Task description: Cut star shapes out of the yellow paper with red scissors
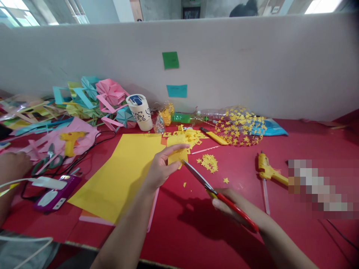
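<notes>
Between the thumb and fingers of my left hand (161,168) is a small piece of yellow paper (174,157). My right hand (230,203) grips a pair of red-handled scissors (214,192), whose blade tips touch the lower right edge of that piece. Just right of the blades lies a small pile of cut yellow stars (209,163), with a single star (226,180) apart from it. Behind my left hand are yellow paper offcuts (193,137). Under and beside my left forearm spreads a large yellow sheet (120,168).
A yellow glue gun (265,168) lies at right. At the back stand a white cup (140,114), a green bottle (185,118), a yellow cutter knife (217,138) and a star-covered clear bottle (241,127). Another person's hand (14,166) rests left, near a purple power strip (57,194).
</notes>
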The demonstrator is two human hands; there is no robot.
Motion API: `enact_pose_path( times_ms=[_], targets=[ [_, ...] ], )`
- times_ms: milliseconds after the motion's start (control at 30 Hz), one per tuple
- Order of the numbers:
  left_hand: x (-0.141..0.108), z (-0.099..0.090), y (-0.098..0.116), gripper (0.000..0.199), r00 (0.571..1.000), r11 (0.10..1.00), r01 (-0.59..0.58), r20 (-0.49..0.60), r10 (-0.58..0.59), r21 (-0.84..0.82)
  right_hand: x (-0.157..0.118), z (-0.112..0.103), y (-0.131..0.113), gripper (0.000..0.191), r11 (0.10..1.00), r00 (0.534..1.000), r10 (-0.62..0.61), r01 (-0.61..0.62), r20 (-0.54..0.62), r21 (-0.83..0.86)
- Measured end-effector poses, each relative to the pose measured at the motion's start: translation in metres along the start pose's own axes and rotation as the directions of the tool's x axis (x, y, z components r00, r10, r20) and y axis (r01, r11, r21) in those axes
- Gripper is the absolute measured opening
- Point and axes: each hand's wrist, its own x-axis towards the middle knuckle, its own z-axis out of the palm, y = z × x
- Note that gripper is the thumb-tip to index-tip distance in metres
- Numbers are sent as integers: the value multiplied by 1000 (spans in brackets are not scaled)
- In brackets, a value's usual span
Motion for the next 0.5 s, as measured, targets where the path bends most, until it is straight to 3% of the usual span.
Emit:
enact_pose_path(
  times_ms=[333, 500],
  targets=[
    [0, -2, -1, 46, 1000, 1000, -21, 14, 21, -8, -1, 0, -5, 53, 998, 999, 42, -43, 24, 38],
    [0, -2, -2, 46, 1000, 1000, -9, 10, 9, -1, 0, 0, -2, 54, 1000, 1000, 3, -3, 14, 5]
  ],
)
